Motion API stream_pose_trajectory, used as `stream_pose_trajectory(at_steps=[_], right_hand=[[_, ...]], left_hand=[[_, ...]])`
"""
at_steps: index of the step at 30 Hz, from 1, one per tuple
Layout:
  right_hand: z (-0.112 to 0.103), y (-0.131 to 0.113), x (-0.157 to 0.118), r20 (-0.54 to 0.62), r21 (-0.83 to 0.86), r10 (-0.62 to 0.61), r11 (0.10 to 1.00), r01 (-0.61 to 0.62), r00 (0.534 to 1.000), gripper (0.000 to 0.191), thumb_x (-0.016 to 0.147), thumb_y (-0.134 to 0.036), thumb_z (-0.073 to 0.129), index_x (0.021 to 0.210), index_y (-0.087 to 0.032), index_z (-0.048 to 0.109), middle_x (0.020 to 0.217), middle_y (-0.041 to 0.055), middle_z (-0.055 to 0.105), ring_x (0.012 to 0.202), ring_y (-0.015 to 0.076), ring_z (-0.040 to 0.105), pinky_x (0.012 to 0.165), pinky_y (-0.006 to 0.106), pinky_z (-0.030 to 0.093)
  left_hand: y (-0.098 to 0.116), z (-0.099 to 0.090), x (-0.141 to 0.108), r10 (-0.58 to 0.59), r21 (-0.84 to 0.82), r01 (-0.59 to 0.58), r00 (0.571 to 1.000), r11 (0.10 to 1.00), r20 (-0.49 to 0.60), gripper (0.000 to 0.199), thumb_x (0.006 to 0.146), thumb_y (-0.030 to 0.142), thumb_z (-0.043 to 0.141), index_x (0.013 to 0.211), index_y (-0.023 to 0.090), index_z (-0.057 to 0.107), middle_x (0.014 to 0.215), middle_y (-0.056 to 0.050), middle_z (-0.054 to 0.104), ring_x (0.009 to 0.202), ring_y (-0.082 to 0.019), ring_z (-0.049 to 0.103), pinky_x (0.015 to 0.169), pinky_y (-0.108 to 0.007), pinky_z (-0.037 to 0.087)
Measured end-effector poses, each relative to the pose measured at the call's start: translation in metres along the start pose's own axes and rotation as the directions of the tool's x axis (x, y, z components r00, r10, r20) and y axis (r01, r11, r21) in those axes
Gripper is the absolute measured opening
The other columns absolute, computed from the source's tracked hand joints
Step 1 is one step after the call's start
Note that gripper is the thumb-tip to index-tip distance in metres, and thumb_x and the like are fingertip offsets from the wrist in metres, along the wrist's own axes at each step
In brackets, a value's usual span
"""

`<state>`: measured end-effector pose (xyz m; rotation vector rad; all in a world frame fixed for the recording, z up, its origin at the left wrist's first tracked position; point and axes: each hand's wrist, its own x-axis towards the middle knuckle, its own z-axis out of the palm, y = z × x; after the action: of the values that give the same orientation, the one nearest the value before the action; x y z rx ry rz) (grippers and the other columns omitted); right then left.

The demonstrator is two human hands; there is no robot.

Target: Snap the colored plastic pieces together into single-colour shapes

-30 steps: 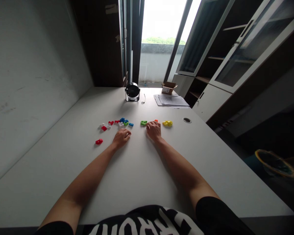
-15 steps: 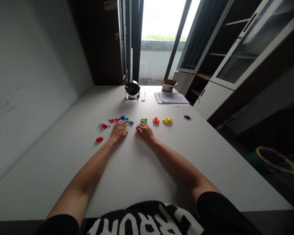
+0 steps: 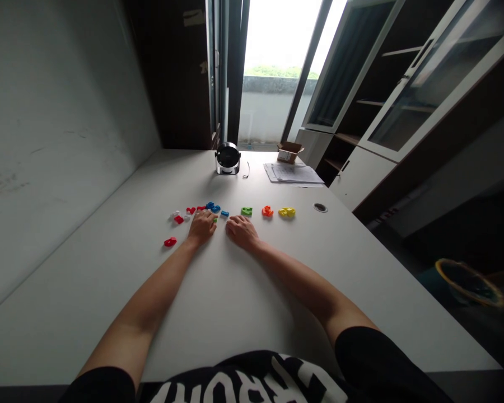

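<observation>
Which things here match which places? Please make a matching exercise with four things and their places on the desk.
Things:
1. left hand
2. right hand
3. yellow piece
4. small desk fan

Places:
A. far end of the white desk
B. rightmost in the row of pieces
C. just in front of the green piece
D. at the blue pieces and red pieces

Pairs: 1-D, 2-C, 3-B, 4-A

scattered multicoloured plastic pieces [image 3: 215,209]

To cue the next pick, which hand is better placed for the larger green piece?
Right, probably: the right hand rests just below the green plastic piece; the left hand sits farther away, by the blue pieces.
</observation>
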<state>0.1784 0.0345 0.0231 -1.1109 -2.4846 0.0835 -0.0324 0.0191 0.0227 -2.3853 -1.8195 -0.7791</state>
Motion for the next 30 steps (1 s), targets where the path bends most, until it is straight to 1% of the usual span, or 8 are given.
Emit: stream_pose_trajectory(at_steps=[5, 9, 14, 16, 19, 25, 28, 30], right_hand=[[0.012, -0.009, 0.022, -0.023, -0.024, 0.067, 0.997, -0.068, 0.997, 0.024, 0.1, -0.027, 0.049, 0.111, -0.022, 0.069, 0.128, 0.0107, 0.065, 0.119, 0.0254, 0.054, 0.104, 0.039, 0.038], [0.023, -0.01, 0.04, -0.046, 0.006, 0.136, 0.991, -0.136, 0.99, 0.024, 0.099, -0.027, 0.049, 0.114, -0.022, 0.066, 0.128, 0.0108, 0.064, 0.115, 0.0244, 0.058, 0.099, 0.036, 0.042], [0.039, -0.009, 0.066, -0.048, 0.213, 0.324, 0.927, -0.307, 0.945, 0.03, 0.103, -0.03, 0.038, 0.121, -0.023, 0.061, 0.124, 0.0092, 0.066, 0.108, 0.0222, 0.063, 0.093, 0.032, 0.046], [0.047, -0.009, 0.079, -0.033, 0.325, 0.385, 0.877, -0.355, 0.922, 0.033, 0.104, -0.033, 0.038, 0.128, -0.023, 0.058, 0.127, 0.0088, 0.065, 0.113, 0.0224, 0.062, 0.096, 0.032, 0.046], [0.056, -0.006, 0.098, -0.026, 0.449, 0.405, 0.822, -0.352, 0.914, 0.038, 0.104, -0.034, 0.038, 0.137, -0.025, 0.054, 0.139, 0.0063, 0.06, 0.126, 0.0208, 0.056, 0.105, 0.033, 0.043], [0.068, 0.002, 0.126, 0.062, 0.586, 0.362, 0.742, -0.327, 0.93, 0.04, 0.097, -0.026, 0.048, 0.134, -0.031, 0.061, 0.136, -0.0008, 0.065, 0.126, 0.0214, 0.058, 0.111, 0.037, 0.041], [0.076, -0.005, 0.132, 0.081, 0.635, 0.332, 0.709, -0.305, 0.94, 0.038, 0.095, -0.026, 0.05, 0.131, -0.032, 0.063, 0.132, -0.0022, 0.067, 0.127, 0.0222, 0.058, 0.113, 0.041, 0.041], [0.083, -0.014, 0.135, 0.094, 0.706, 0.312, 0.649, -0.284, 0.946, 0.036, 0.095, -0.027, 0.05, 0.128, -0.033, 0.064, 0.132, -0.0027, 0.067, 0.129, 0.0211, 0.057, 0.114, 0.042, 0.04]], left_hand=[[-0.007, -0.003, -0.006, -0.113, 0.024, 0.114, 0.993, 0.993, -0.04, 0.021, 0.087, 0.02, 0.056, 0.102, 0.022, 0.069, 0.108, -0.013, 0.065, 0.11, -0.034, 0.055, 0.1, -0.049, 0.042], [-0.011, -0.004, -0.009, -0.159, 0.065, 0.163, 0.985, 0.984, -0.066, 0.016, 0.086, 0.021, 0.058, 0.097, 0.021, 0.069, 0.107, -0.014, 0.064, 0.109, -0.034, 0.055, 0.097, -0.049, 0.042], [-0.009, -0.005, -0.01, -0.176, 0.04, 0.179, 0.982, 0.983, -0.075, 0.012, 0.087, 0.022, 0.059, 0.094, 0.021, 0.068, 0.105, -0.014, 0.066, 0.111, -0.034, 0.054, 0.099, -0.049, 0.04], [-0.008, -0.007, -0.009, -0.177, 0.032, 0.18, 0.981, 0.983, -0.077, 0.012, 0.088, 0.024, 0.058, 0.095, 0.021, 0.068, 0.104, -0.013, 0.067, 0.109, -0.033, 0.056, 0.099, -0.048, 0.041], [-0.01, -0.01, -0.008, -0.203, -0.016, 0.202, 0.97, 0.979, -0.134, 0.017, 0.091, 0.025, 0.055, 0.102, 0.023, 0.068, 0.105, -0.012, 0.068, 0.105, -0.03, 0.058, 0.098, -0.046, 0.043], [-0.02, -0.016, -0.004, -0.337, -0.272, 0.264, 0.902, 0.925, -0.271, 0.029, 0.097, 0.025, 0.043, 0.117, 0.022, 0.064, 0.11, -0.011, 0.067, 0.103, -0.025, 0.062, 0.096, -0.04, 0.048], [-0.025, -0.019, -0.004, -0.404, -0.348, 0.283, 0.845, 0.894, -0.35, 0.03, 0.099, 0.027, 0.04, 0.12, 0.02, 0.062, 0.113, -0.012, 0.066, 0.102, -0.023, 0.064, 0.094, -0.037, 0.05], [-0.026, -0.021, -0.003, -0.452, -0.399, 0.293, 0.797, 0.869, -0.4, 0.03, 0.099, 0.028, 0.039, 0.12, 0.02, 0.06, 0.116, -0.012, 0.066, 0.104, -0.022, 0.064, 0.091, -0.034, 0.052]])
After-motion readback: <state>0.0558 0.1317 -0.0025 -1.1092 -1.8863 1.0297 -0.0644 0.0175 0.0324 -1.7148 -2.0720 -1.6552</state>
